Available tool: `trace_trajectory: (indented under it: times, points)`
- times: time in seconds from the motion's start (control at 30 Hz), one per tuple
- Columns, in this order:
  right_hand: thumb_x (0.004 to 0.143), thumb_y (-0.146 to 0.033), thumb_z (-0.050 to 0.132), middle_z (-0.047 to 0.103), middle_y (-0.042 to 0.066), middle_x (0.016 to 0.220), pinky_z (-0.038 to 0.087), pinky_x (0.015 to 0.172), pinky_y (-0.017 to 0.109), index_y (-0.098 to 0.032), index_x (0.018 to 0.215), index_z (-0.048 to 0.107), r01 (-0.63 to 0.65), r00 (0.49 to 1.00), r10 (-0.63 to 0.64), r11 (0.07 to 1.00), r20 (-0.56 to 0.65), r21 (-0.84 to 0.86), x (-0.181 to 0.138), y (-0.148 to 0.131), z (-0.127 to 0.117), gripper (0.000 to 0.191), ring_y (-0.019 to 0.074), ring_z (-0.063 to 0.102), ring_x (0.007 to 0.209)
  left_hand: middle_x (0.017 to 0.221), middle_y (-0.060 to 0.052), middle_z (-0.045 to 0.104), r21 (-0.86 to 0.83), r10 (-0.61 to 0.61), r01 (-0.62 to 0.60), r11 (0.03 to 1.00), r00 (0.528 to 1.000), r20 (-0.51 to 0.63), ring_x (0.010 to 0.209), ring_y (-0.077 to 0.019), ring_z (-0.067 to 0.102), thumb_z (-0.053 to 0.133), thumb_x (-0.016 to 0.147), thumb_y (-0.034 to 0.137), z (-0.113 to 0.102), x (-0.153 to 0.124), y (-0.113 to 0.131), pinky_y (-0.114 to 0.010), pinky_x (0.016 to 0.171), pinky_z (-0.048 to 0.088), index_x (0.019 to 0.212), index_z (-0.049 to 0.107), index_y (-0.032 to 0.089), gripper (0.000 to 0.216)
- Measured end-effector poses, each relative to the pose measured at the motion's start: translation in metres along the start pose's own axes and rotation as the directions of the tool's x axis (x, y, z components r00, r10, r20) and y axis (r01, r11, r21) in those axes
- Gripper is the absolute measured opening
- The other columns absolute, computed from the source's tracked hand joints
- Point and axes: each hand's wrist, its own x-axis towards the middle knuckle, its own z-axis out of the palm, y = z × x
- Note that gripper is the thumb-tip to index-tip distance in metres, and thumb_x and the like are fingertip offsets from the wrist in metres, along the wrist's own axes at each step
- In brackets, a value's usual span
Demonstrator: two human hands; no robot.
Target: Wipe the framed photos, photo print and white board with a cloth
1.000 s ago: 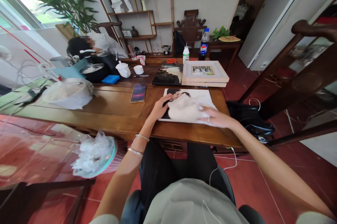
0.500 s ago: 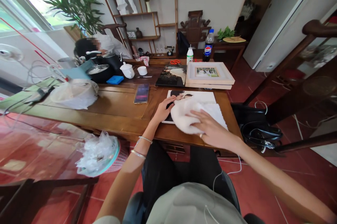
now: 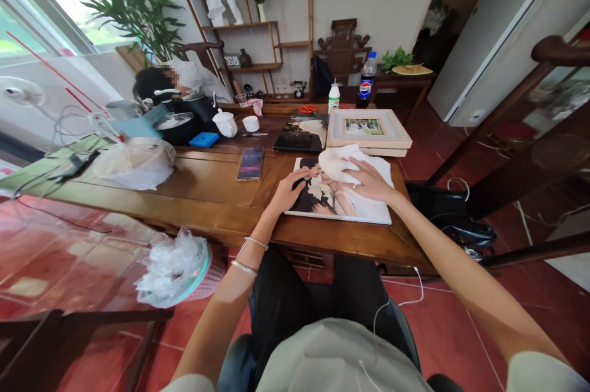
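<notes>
A large photo print (image 3: 332, 204) lies flat on the wooden table (image 3: 203, 189) in front of me. My left hand (image 3: 288, 189) rests on its left edge, fingers spread and flat, holding it down. My right hand (image 3: 369, 182) presses a white cloth (image 3: 338, 163) against the far part of the print, fingers laid over the cloth.
Beyond the print are a stack of white picture frames (image 3: 369, 131), a dark photo (image 3: 302, 131), a phone (image 3: 250, 163), a teapot (image 3: 225, 123), cups, bottles and pots. A person sits at the far left end. A lined wastebasket (image 3: 173, 269) stands by my left knee; a black bag (image 3: 454, 220) lies right.
My right hand has slid the cloth from the near part of the print up to its far edge, uncovering the picture. The left hand has stayed on the left edge.
</notes>
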Motion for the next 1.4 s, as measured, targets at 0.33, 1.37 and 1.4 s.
trace_trajectory:
  times: [0.33, 1.37, 1.4]
  points:
    - [0.07, -0.005, 0.049, 0.036, 0.0, 0.147, 0.015, 0.114, 0.047, -0.025, 0.114, 0.062, 0.257, 0.952, -0.272, 0.959, 0.14, 0.117, -0.078, -0.079, -0.011, 0.051, 0.0237, 0.023, 0.138, 0.131, -0.006, 0.056, -0.013, -0.005, 0.005, 1.0, 1.0, 0.012, 0.125, -0.0202, 0.048, 0.047, 0.088, 0.024, -0.001, -0.001, 0.001, -0.039, 0.11, 0.034, 0.114, 0.062, 0.021, 0.03]
    - [0.082, -0.017, 0.051, 0.041, 0.007, 0.143, 0.031, 0.107, 0.046, -0.021, 0.106, 0.065, 0.15, 0.975, -0.173, 0.975, 0.141, 0.163, -0.061, -0.039, -0.025, 0.028, 0.0273, 0.034, 0.133, 0.133, -0.011, 0.052, 0.073, -0.016, 0.013, 0.997, 0.999, 0.039, 0.126, -0.0222, 0.046, 0.05, 0.088, 0.029, -0.001, 0.0, 0.008, -0.039, 0.11, 0.031, 0.117, 0.06, 0.017, 0.033]
    - [0.084, -0.023, 0.052, 0.044, 0.008, 0.141, 0.033, 0.105, 0.046, -0.02, 0.105, 0.065, 0.118, 0.984, -0.135, 0.982, 0.113, 0.145, -0.054, -0.026, -0.025, 0.025, 0.0286, 0.036, 0.131, 0.133, -0.011, 0.051, 0.081, -0.012, 0.008, 0.997, 0.999, 0.042, 0.126, -0.022, 0.046, 0.051, 0.087, 0.027, -0.001, -0.001, 0.008, -0.039, 0.11, 0.031, 0.118, 0.06, 0.018, 0.033]
